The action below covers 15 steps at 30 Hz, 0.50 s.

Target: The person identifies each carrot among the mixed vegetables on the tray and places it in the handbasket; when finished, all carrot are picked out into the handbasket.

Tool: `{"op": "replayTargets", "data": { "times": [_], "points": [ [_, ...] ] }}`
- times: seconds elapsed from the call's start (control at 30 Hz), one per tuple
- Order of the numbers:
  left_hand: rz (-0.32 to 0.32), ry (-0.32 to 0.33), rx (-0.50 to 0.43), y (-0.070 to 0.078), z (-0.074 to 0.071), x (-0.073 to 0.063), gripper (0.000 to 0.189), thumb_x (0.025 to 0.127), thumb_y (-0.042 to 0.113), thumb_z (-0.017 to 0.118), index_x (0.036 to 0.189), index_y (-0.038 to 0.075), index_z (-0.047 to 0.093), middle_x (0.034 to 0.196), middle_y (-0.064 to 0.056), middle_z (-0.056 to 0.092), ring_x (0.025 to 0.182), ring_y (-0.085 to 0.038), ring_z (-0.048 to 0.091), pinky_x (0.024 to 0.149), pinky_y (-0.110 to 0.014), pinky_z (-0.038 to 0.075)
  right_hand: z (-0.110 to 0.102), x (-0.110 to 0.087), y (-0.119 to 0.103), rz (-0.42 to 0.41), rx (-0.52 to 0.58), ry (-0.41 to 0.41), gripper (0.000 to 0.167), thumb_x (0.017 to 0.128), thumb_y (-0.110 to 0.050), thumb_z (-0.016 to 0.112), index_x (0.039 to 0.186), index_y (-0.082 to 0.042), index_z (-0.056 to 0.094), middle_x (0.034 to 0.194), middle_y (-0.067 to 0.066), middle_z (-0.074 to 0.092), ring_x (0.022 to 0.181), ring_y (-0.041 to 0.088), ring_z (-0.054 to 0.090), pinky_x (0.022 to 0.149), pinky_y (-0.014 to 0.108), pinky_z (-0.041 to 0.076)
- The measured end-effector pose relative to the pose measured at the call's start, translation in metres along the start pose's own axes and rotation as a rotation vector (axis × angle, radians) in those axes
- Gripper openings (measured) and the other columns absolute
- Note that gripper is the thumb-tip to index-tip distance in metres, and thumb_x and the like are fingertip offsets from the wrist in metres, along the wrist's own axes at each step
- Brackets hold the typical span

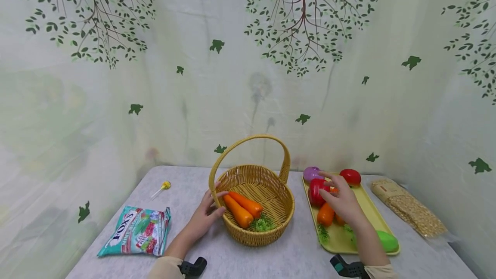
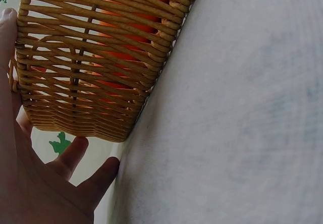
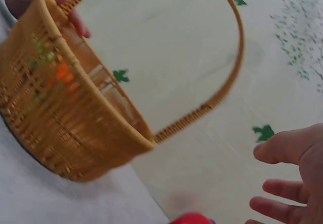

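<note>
A woven basket (image 1: 252, 238) with a tall handle stands mid-table, and two carrots (image 1: 242, 210) with green tops lie inside it. My left hand (image 1: 203, 216) grips the basket's left rim near the handle base, a finger hooked over the edge. In the left wrist view this hand (image 2: 45, 183) has other fingers spread beside the basket wall (image 2: 75, 82). Over the yellow tray (image 1: 372, 203) hovers my right hand (image 1: 342, 201), fingers apart and holding nothing. Nearest to its fingertips is a red bell pepper (image 1: 315, 193). More carrots (image 1: 325, 214) lie partly hidden below that hand.
Also on the tray are a purple onion-like vegetable (image 1: 311, 173), a red rounded one (image 1: 350, 177) and a green one (image 1: 387, 241). A bag of grain (image 1: 410, 208) lies to the right. Leftward are a Fox's candy bag (image 1: 135, 231) and a yellow lollipop (image 1: 165, 185).
</note>
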<state>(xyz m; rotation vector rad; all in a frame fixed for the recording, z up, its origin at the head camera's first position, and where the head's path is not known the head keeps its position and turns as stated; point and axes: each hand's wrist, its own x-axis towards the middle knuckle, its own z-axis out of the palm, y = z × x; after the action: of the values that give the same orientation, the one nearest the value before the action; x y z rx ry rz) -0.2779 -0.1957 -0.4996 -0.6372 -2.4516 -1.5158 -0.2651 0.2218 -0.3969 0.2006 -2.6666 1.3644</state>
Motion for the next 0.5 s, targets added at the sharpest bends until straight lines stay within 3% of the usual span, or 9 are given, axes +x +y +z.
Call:
{"op": "replayTargets", "data": {
  "times": [0.2, 0.5],
  "points": [
    [-0.005, -0.004, 0.01, -0.001, 0.0, 0.002, 0.043, 0.101, 0.019, 0.059, 0.143, 0.022, 0.054, 0.169, 0.0, 0.015, 0.153, -0.036, 0.02, 0.109, -0.049, 0.043, -0.019, -0.003, 0.023, 0.061, -0.029, -0.032, 0.054, 0.099, -0.022, 0.061, 0.149, -0.014, 0.043, 0.156, 0.021, 0.035, 0.138, 0.046, 0.039, 0.106, 0.062, 0.044],
    [-0.013, -0.002, 0.011, -0.002, 0.0, 0.0, 0.044, 0.1, 0.019, 0.059, 0.144, 0.019, 0.053, 0.169, -0.001, 0.015, 0.154, -0.037, 0.019, 0.109, -0.049, 0.043, -0.03, -0.003, 0.053, 0.1, -0.065, -0.108, 0.053, 0.099, -0.03, 0.061, 0.145, -0.008, 0.047, 0.154, 0.025, 0.039, 0.138, 0.051, 0.035, 0.101, 0.067, 0.044]
  ]
}}
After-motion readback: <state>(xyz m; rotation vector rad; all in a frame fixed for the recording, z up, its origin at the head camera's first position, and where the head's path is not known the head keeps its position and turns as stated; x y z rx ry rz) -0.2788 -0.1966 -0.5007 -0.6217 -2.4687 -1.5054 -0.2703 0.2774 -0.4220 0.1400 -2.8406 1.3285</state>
